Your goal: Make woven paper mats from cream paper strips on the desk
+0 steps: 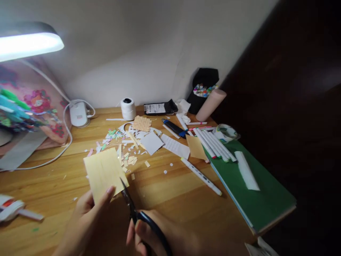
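A square of pale yellow paper [102, 172] is pinched by its lower edge in my left hand [90, 209], the thumb lying on its face. My right hand [151, 231] grips dark-handled scissors [129, 202], with fingers through the loops. The scissor tips lie at the paper's lower right part, close to my left thumb. Behind the paper, small scraps [129, 160] in yellow, white, green and pink are scattered over the wooden table [160, 192].
Beyond the scraps are a woven paper square [142, 123], a white thread spool [128, 108] and a black packet [160, 108]. Rightward lie a marker [201, 176], several more markers [214, 144] and a green board [266, 188]. A lamp [29, 41] hangs upper left; a glue gun [12, 209] lies left.
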Available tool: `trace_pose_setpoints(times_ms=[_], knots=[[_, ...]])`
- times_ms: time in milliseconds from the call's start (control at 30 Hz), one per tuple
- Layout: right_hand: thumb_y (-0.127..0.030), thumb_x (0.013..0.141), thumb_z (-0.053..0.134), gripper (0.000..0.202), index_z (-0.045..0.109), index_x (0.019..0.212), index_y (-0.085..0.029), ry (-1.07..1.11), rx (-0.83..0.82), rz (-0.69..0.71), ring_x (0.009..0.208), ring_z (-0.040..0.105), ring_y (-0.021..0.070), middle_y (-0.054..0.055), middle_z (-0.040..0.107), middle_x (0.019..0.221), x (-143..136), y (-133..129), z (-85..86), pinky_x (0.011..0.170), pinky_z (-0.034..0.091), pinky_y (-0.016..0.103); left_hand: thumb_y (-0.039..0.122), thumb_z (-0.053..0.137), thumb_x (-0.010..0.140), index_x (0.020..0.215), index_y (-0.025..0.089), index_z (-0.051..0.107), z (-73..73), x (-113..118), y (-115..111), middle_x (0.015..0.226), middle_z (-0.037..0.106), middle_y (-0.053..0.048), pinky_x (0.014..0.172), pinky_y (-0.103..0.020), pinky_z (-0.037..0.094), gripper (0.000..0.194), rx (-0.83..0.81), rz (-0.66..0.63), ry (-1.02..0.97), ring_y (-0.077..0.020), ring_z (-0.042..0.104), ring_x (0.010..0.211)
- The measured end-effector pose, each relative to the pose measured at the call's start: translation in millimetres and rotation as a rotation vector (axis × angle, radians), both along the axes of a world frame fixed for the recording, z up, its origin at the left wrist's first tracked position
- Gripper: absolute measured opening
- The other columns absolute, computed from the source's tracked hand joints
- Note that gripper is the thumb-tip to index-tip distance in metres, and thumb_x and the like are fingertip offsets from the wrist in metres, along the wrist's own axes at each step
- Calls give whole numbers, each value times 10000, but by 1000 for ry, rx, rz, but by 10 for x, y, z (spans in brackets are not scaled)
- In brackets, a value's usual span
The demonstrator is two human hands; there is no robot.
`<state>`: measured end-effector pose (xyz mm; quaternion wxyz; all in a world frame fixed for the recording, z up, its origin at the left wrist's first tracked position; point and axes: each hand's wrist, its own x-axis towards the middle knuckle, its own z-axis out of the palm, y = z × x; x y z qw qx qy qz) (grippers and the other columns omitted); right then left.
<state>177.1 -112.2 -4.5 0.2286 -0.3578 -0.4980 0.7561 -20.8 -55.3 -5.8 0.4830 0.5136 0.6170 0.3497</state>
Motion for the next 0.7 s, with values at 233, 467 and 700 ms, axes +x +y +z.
trace_pose_setpoints(times_ms=[233,467,700], knots=[[-735,801,329,634,526,930,-147,102,-115,-129,505,448,82,-43,447,598,-80,-152,-133,567,443,247,445,553,807,731,124,647,100,60,-52,691,646,-39,550,-228,426,342,97,-132,49,-173,568,639],[-785,761,297,681,519,914,-160,75,-117,-168,495,450,87,-49,442,585,-144,-201,-253,606,495,280,380,524,837,622,148,519,141,74,-68,636,566,-5,500,-195,337,316,128,-157,9,-119,483,582],[-800,748,280,695,508,907,-162,55,-124,-164,484,446,79,-57,429,570,-131,-197,-309,624,524,297,373,507,853,662,147,515,90,43,-83,617,486,19,511,-192,326,296,149,-171,2,-101,422,573]])
